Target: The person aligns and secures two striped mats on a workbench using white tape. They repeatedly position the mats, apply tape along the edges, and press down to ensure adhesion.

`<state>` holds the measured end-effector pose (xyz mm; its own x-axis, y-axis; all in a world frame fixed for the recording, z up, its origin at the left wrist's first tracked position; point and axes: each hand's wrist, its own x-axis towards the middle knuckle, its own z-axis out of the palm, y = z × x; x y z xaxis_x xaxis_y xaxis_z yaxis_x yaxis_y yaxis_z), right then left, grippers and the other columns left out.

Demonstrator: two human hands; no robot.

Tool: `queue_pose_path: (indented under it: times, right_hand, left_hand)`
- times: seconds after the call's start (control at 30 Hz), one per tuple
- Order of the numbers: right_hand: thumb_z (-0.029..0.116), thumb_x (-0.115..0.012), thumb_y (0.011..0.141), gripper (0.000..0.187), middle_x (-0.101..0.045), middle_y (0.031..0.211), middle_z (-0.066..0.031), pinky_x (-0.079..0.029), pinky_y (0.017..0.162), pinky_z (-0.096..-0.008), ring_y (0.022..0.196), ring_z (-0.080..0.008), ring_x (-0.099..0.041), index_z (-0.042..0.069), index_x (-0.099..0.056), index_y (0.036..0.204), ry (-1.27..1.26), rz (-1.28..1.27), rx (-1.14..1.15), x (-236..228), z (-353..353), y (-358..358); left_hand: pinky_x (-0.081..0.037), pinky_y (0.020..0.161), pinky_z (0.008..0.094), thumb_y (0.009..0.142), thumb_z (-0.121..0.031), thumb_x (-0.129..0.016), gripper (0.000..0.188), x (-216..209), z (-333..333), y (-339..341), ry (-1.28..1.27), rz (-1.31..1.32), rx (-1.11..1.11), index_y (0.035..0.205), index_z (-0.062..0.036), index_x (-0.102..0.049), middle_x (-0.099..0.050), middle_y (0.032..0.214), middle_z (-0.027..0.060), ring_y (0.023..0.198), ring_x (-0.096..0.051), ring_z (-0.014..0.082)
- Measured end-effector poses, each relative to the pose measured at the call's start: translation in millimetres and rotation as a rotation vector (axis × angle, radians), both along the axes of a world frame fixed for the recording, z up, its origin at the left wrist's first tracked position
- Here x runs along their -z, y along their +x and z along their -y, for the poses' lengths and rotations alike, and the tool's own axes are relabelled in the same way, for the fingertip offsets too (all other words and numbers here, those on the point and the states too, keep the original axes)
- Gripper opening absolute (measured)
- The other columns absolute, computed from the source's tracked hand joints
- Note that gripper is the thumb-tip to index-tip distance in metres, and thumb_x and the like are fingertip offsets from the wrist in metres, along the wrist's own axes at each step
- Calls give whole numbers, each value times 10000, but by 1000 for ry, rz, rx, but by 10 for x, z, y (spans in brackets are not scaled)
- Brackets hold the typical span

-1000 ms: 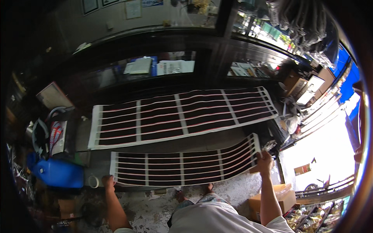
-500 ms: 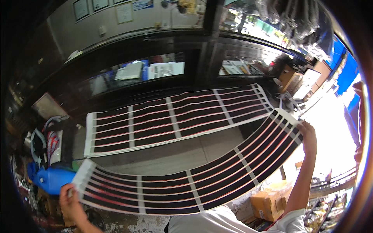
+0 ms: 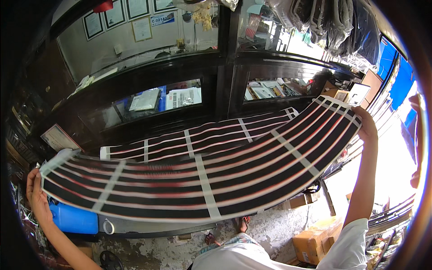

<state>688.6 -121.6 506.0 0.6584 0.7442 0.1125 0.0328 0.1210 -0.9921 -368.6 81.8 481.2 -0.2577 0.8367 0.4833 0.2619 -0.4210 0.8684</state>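
Observation:
I hold a long sheet (image 3: 243, 180) of black bands divided by white, red-edged lines and pale cross strips. It sags in a curve between my hands. My left hand (image 3: 37, 193) grips its left end. The right end is pinched in my right hand (image 3: 366, 125). Beyond it, a similar banded sheet (image 3: 168, 140) lies flat on the table (image 3: 139, 227), partly hidden by the held one. Whether more sheets lie under that one cannot be told.
A blue plastic container (image 3: 76, 218) stands below my left forearm. A cardboard box (image 3: 317, 240) rests on the worn floor at right. Dark-framed windows (image 3: 227, 67) rise behind the table, and plastic-wrapped items (image 3: 324, 22) hang at upper right. A framed paper (image 3: 58, 136) leans at left.
Both hands have risen and spread wider, the left going left and up, the right slightly up and right. The held sheet has lifted and now covers much of the lying one.

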Motion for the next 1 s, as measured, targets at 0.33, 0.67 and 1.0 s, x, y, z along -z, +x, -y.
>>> queue_pose_path:
  times: [0.33, 0.67, 1.0]
  right_hand:
    - [163, -751, 957, 384, -708, 1163, -124, -602, 928, -410, 1132, -259, -688, 14, -672, 1303, -320, 893, -47, 1852, -631, 1023]
    - [358, -795, 873, 384, -768, 974, -261, -556, 860, -511, 945, -446, -737, -8, -791, 989, -721, 684, 342, 2377, -1118, -51]
    - [100, -694, 983, 488, -625, 1336, -304, -485, 1093, -527, 1274, -492, -598, 2, -561, 1443, -247, 900, 613, 2684, -660, -1187]
  left_hand:
    - [-524, 799, 250, 1027, -200, -752, 228, 1982, -873, 391, -253, 269, 18, 1242, -136, -714, -677, 1138, -37, 946, -653, 87]
    - [-484, 587, 285, 1007, -61, -709, 214, 2493, -920, 503, -463, -83, -305, 1219, -76, -681, -629, 915, -1, 704, -559, 90]
    - [-535, 858, 349, 976, 22, -671, 228, 2741, -908, 389, -374, -264, -298, 1204, 24, -656, -687, 1074, 118, 962, -655, 200]
